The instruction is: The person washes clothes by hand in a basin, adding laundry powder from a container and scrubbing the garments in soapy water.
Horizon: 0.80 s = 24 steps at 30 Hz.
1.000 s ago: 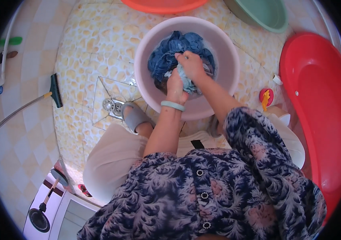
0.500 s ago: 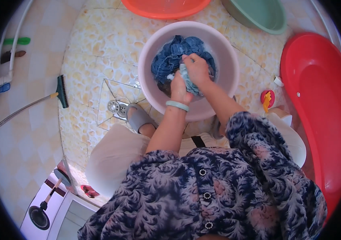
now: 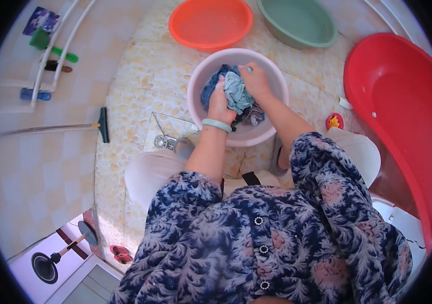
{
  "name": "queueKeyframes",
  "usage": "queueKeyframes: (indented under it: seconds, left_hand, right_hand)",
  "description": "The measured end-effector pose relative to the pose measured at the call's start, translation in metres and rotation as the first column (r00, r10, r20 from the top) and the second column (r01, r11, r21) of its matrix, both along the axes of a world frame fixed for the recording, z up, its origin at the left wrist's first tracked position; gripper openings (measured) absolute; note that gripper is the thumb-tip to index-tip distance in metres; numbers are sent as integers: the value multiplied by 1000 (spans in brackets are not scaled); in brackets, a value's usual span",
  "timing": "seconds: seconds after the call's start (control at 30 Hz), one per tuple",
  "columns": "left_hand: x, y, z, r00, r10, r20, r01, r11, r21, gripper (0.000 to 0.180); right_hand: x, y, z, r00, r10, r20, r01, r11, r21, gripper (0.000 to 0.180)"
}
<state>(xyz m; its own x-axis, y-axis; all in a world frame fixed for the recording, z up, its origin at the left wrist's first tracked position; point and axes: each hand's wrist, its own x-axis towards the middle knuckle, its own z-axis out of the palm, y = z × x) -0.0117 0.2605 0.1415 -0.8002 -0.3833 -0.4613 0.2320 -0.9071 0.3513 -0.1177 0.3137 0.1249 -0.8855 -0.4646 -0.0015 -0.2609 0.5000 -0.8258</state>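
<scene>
The left hand [image 3: 219, 105] and right hand [image 3: 255, 82] are clamped on a crumpled pale-aqua cloth [image 3: 236, 93] in a round pale-pink plastic basin [image 3: 250, 138] holding dark-blue fabric [image 3: 208, 93].

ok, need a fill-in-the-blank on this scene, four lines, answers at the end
The left hand and right hand hold the pale blue cloth at the ____ basin.
The pale bangle circles the ____ wrist.
The green basin stands to the ____ of the orange basin.
In colour, the long tub is ____.

Missing words: pink; left; right; red.
</scene>
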Motion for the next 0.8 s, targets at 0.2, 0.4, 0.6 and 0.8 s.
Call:
queueKeyframes:
  seconds: [0.2, 0.4, 0.6, 0.8]
  left_hand:
    - [31, -22, 53, 986, -109, -122, 95, 988, -118, 41]
    - [23, -54, 45, 960, -229, -158, 169, 931, -323, 36]
    - [39, -46, 54, 929, -316, -194, 209, 878, -431, 58]
    - [43, -51, 41, 962, -256, -94, 172, 838, -518, 52]
  right_hand:
    - [2, 27, 37, 887, 182, 424, -34, 942, -335, 30]
    - [2, 2, 78, 624, 582, 521, -181, 757, -628, 36]
    - [5, 21, 71, 659, 712, 242, -565, 681, -466, 58]
    - [-8, 28, 49, 677, 717, 167, -682, 696, -225, 35]
